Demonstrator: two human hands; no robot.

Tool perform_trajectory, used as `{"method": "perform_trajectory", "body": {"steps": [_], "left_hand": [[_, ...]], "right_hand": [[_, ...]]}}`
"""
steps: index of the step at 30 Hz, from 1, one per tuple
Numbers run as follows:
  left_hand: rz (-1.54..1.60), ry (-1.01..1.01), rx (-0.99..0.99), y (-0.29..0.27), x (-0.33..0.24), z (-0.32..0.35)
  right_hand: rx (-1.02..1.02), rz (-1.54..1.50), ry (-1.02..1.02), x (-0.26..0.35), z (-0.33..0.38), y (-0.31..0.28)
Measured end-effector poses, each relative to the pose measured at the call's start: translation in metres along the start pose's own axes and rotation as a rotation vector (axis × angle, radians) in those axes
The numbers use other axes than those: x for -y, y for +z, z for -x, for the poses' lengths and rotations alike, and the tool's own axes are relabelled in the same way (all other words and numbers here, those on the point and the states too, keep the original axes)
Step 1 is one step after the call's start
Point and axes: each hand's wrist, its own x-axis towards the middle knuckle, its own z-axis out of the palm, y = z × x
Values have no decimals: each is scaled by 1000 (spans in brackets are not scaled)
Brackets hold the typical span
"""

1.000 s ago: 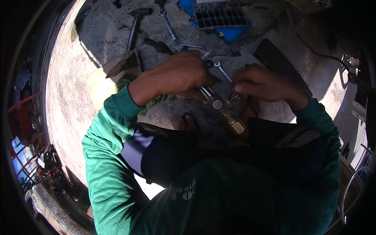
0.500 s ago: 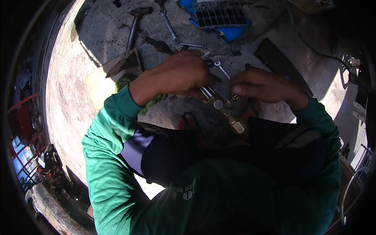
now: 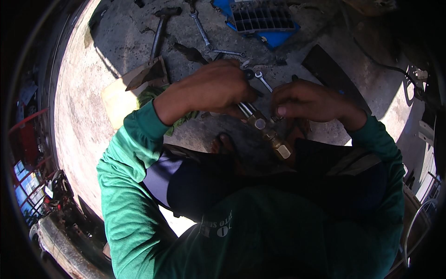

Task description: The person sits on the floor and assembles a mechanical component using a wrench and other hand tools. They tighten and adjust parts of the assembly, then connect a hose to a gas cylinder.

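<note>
Okay, my left hand (image 3: 213, 87) is grasping the brass-ended fitting (image 3: 260, 123), fingers curling round its silver tubes. The body is projecting from under my left hand, sloping back toward me and to the right, with the big hex end hanging between my knees. My right hand (image 3: 309, 98) is hovering just right of the fitting, fingers bending and thumb pointing inward. Something small and metallic is showing dimly under that thumb; can't tell what it is or whether I'm really pinching it.

Handling, my judgement: the free brass end is probably wanting to swing, so a firm left grip with a steady wrist is paying off. Right fingertips should be working lightly and square to any thread, no forcing. Shadow under both hands is hiding detail, so tilting toward the light is worth it.

Around me: an open-end wrench (image 3: 264, 81) is lying just ahead, between my hands; a green cloth (image 3: 179, 123) is bunching under my left wrist; a hammer (image 3: 159, 35) is resting ahead-left of that hand.
</note>
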Motion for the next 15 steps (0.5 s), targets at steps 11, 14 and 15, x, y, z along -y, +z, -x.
{"method": "perform_trajectory", "body": {"steps": [11, 14, 15], "left_hand": [[32, 17, -38, 5, 0, 0], [58, 7, -12, 6, 1, 0], [68, 3, 5, 7, 1, 0]], "right_hand": [[-136, 123, -418, 5, -2, 13], [-128, 120, -437, 8, -4, 15], [-126, 119, -440, 8, -4, 16]]}}
